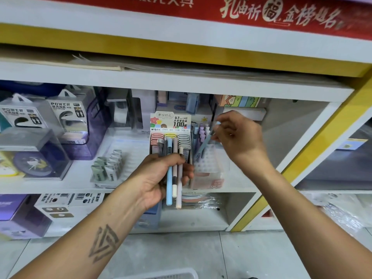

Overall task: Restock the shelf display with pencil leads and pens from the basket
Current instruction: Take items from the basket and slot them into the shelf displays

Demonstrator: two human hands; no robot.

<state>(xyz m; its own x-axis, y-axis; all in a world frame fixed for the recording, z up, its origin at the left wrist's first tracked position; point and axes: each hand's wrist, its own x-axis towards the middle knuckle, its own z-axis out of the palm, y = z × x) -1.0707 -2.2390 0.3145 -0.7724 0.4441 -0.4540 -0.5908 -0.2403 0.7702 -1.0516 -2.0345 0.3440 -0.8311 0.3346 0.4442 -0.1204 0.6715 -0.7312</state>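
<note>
My left hand grips a bundle of several pastel pens, blue, pink and cream, upright in front of the pencil lead display box. That box holds pink, yellow and grey lead cases in rows. My right hand pinches a single light blue pen by its upper part, slanted, its lower tip down at the clear perforated pen holder to the right of the box. Several purple and blue pens stand in that holder. The white basket shows only as a rim at the bottom edge.
Power bank packs and clear boxes fill the shelf's left side. A row of grey-green small items sits left of the lead box. The shelf's right end is bare white. Boxes and wrapped goods lie on the lower shelf.
</note>
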